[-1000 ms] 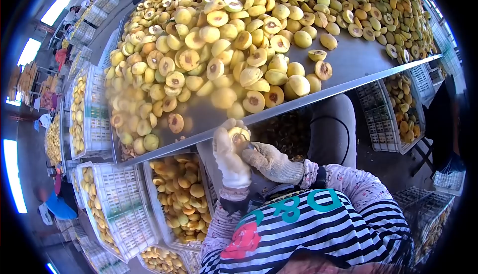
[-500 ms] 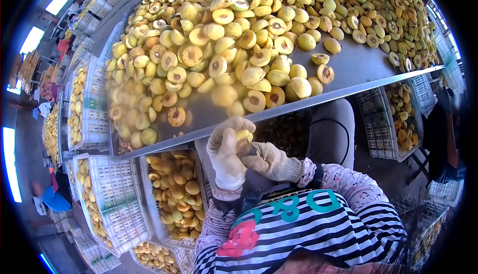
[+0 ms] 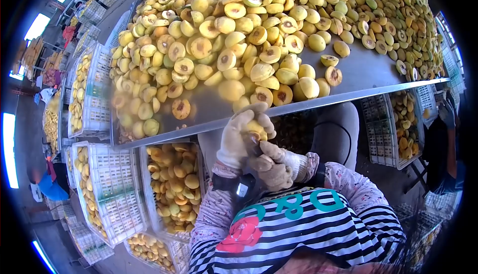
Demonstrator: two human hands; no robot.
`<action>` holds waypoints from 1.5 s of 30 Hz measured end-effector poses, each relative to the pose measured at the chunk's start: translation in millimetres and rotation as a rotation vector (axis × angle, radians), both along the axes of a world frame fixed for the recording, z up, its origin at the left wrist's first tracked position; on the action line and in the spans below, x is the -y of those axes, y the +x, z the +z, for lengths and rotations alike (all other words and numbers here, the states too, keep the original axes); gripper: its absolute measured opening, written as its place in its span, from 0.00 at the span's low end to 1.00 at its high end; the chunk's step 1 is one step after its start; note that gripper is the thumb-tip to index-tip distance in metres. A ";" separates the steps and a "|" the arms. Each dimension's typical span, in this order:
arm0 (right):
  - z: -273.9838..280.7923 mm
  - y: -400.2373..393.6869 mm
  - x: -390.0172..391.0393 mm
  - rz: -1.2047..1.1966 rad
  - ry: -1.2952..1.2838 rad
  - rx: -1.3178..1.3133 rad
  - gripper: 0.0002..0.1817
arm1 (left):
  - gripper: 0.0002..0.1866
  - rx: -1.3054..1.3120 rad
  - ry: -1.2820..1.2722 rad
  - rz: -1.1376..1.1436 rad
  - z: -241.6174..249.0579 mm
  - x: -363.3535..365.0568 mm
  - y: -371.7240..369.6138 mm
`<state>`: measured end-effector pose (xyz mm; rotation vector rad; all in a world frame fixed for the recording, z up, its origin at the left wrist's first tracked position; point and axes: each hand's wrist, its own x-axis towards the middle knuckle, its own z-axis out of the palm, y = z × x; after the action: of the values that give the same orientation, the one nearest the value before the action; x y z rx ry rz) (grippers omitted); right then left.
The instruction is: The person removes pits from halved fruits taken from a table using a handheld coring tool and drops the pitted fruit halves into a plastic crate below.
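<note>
Below the near table edge (image 3: 318, 102), my left hand (image 3: 238, 139) is curled around a peach half (image 3: 255, 128). My right hand (image 3: 271, 167) is closed on a small tool (image 3: 257, 148) touching it.

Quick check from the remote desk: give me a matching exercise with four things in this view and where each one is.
Things:
1. left hand
2. right hand
3. heap of halved fruit
4. white crate

Places:
a. on the metal table
b. below the table edge, filled with fruit
c. wrapped round a fruit half
d. just under the held fruit

Pairs: 1-c, 2-d, 3-a, 4-b
</note>
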<state>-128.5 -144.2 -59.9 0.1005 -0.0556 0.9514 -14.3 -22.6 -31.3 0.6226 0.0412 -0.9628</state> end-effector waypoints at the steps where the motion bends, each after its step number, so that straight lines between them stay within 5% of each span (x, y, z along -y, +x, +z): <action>1: 8.3 -1.4 -0.2 -0.046 0.039 0.094 0.33 | 0.16 -0.111 -0.154 0.041 -8.1 3.3 -2.6; 3: 35.2 5.3 8.6 -0.252 -0.278 0.234 0.33 | 0.15 -0.235 -0.192 0.159 -23.3 3.1 -6.7; 4: 19.6 2.7 3.7 -0.146 0.066 0.115 0.34 | 0.15 -0.293 -0.203 0.221 -19.5 1.9 -7.6; 5: 0.6 -6.1 4.7 -0.208 -0.109 -0.058 0.33 | 0.13 -0.273 -0.162 0.299 -11.3 -1.3 -12.3; 6: 5.4 -3.8 5.0 -0.161 0.022 -0.142 0.32 | 0.13 -0.203 0.028 0.397 -13.3 -7.7 -11.6; 8: 12.7 -1.1 8.1 -0.297 -0.633 -0.131 0.31 | 0.13 0.007 0.155 0.527 -2.8 -30.1 -19.0; 10: 18.5 2.6 -1.5 -0.355 -1.028 -0.251 0.30 | 0.13 0.280 0.297 0.654 1.2 -68.6 -22.2; 12: 16.8 -1.4 0.4 -0.437 -1.024 -0.222 0.28 | 0.14 0.494 0.540 0.777 -9.2 -110.4 -16.4; 14: 20.0 -1.6 1.8 -0.472 -1.074 -0.183 0.27 | 0.12 0.675 0.884 1.029 -50.9 -163.5 3.7; 15: 18.1 -1.6 0.3 -0.461 -1.091 -0.166 0.27 | 0.12 1.028 1.198 1.102 -89.9 -201.8 16.1; 16: 17.2 -1.9 -2.4 -0.449 -1.109 -0.151 0.27 | 0.12 1.096 1.607 1.065 -110.6 -228.8 19.7; 17: 17.7 -1.7 -6.3 -0.442 -1.133 -0.122 0.27 | 0.16 1.183 2.011 0.819 -153.4 -262.3 23.6; 18: 19.1 -0.2 -10.7 -0.435 -1.160 -0.089 0.27 | 0.21 0.957 2.200 0.443 -174.9 -268.2 16.8; 23: 36.6 3.5 -28.5 -0.356 -1.100 0.028 0.23 | 0.30 0.969 2.365 0.007 -183.6 -298.3 75.3; 26: 33.6 -6.4 -24.2 -0.381 -1.164 0.038 0.22 | 0.34 0.970 2.258 0.095 -120.4 -275.5 50.9; 28: 21.1 -9.6 -18.7 -0.417 -1.161 0.052 0.22 | 0.38 1.276 2.306 0.111 -125.3 -279.0 11.9; 30: 22.3 -6.1 -21.1 -0.367 -1.148 0.006 0.22 | 0.39 1.107 2.303 -0.248 -134.9 -280.2 -31.9; 31: 21.6 -3.6 -24.3 -0.348 -1.158 0.048 0.21 | 0.40 1.236 2.188 -0.129 -144.1 -290.4 -49.1; 36: 32.0 7.1 -53.0 -0.247 -1.272 0.182 0.20 | 0.47 1.087 2.284 -0.388 -147.6 -293.7 -25.0; 39: 36.2 4.0 -49.5 -0.233 -1.225 0.149 0.19 | 0.50 1.046 2.150 -0.586 -94.1 -286.0 -23.6; 40: 35.7 2.8 -46.1 -0.245 -1.213 0.141 0.19 | 0.42 1.065 2.136 -0.636 -62.8 -276.8 -19.2; 42: 35.6 -0.9 -41.1 -0.282 -1.213 0.114 0.19 | 0.26 1.200 2.116 -0.532 -64.6 -282.3 3.8; 43: 36.6 -1.1 -40.8 -0.300 -1.223 0.129 0.19 | 0.12 1.449 1.887 0.092 -46.6 -267.1 14.2; 45: 39.0 -1.9 -41.1 -0.305 -1.221 0.135 0.18 | 0.08 1.652 1.554 0.553 -21.6 -227.4 46.0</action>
<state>-130.4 -103.1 -21.0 -1.0695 0.3784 0.5583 31.6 204.9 -52.9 2.4959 -0.5302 0.5621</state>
